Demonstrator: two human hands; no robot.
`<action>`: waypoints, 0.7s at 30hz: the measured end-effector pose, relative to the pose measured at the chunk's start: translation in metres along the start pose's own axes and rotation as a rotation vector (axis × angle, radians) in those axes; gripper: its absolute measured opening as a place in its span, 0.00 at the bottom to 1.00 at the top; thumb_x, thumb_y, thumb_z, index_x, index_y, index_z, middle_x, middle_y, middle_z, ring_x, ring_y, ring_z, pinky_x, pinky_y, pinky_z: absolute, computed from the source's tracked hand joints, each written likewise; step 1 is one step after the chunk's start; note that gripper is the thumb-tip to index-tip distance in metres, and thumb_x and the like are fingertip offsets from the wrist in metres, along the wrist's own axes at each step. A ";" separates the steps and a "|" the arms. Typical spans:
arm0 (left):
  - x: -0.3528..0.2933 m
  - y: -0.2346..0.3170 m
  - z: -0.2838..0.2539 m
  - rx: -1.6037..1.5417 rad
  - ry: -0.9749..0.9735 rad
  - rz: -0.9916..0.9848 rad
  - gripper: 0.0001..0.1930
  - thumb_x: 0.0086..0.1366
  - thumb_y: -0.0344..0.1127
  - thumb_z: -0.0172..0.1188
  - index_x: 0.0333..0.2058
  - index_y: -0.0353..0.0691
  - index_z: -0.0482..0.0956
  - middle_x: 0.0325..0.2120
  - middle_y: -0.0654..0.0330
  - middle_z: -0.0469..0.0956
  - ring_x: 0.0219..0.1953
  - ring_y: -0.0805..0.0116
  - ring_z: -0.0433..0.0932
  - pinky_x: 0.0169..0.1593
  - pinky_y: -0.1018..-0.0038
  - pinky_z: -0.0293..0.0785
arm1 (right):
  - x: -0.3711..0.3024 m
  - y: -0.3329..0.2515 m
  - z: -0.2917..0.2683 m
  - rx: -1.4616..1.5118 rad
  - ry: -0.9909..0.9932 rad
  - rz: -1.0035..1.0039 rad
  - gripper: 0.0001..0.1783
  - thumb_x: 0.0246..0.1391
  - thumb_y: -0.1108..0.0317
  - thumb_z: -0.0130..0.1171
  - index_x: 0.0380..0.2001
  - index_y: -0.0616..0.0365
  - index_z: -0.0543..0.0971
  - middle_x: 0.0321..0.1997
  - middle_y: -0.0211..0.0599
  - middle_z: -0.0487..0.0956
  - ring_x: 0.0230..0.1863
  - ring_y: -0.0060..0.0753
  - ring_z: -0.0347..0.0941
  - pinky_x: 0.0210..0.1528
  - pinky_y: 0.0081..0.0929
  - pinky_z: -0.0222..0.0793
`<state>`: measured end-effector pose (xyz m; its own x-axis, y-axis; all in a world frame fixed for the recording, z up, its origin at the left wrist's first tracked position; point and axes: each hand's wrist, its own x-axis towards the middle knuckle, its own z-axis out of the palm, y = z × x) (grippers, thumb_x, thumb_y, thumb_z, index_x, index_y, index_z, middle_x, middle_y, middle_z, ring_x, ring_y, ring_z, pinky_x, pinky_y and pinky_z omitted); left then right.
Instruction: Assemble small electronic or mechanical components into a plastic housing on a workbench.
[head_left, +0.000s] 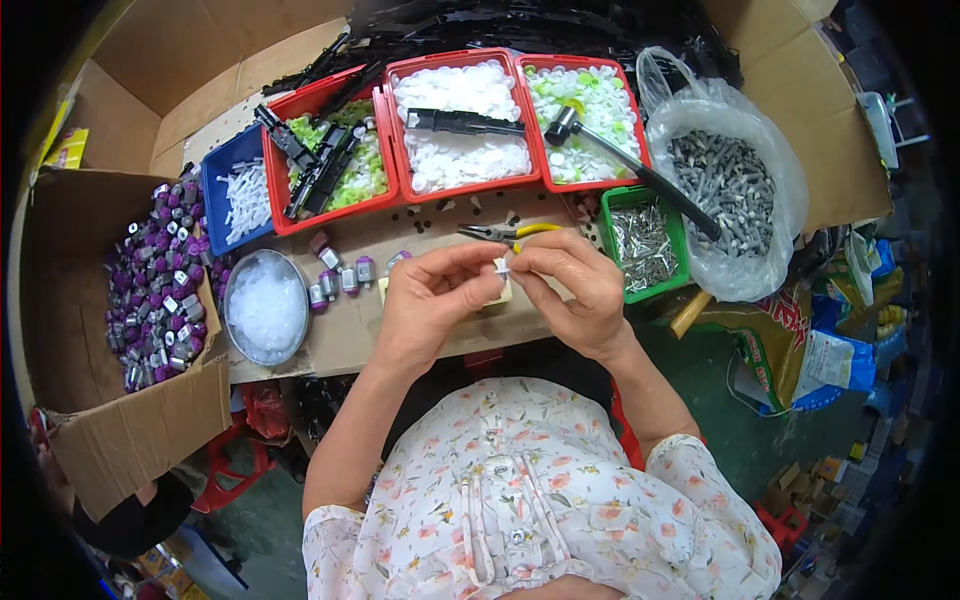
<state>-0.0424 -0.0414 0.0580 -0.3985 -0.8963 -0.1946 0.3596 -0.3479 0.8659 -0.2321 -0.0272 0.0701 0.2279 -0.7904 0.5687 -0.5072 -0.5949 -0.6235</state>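
My left hand (432, 300) and my right hand (578, 285) meet over the near edge of the work table. Between their fingertips is a small white plastic piece (502, 267), pinched from both sides; its exact shape is mostly hidden. Just under it shows part of a cream-coloured block (496, 294). Pliers with yellow handles (490, 233) lie right behind my fingers. To the left of my left hand, several small metal-and-purple motors (348, 279) stand on the cardboard-covered table (345, 335).
Red trays (462, 188) of small white and green parts line the back, with black tools and a hammer (640, 170) across them. Left are a blue tray (212, 190), a bowl (230, 318) and a carton (140, 430) of motors. Right are a green tray (655, 290) and a plastic bag (790, 200).
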 end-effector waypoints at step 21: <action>-0.026 -0.002 -0.030 0.888 0.098 0.388 0.17 0.53 0.28 0.72 0.43 0.34 0.84 0.31 0.57 0.81 0.31 0.70 0.79 0.35 0.76 0.74 | -0.005 0.004 0.035 -0.063 -0.179 -0.130 0.08 0.47 0.73 0.65 0.32 0.56 0.79 0.35 0.31 0.77 0.37 0.33 0.76 0.39 0.30 0.65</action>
<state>-0.0074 -0.0255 0.0475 -0.2998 -0.9379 0.1746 -0.3322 0.2742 0.9025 -0.2061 -0.0304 0.0462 0.4359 -0.7243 0.5343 -0.5134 -0.6877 -0.5133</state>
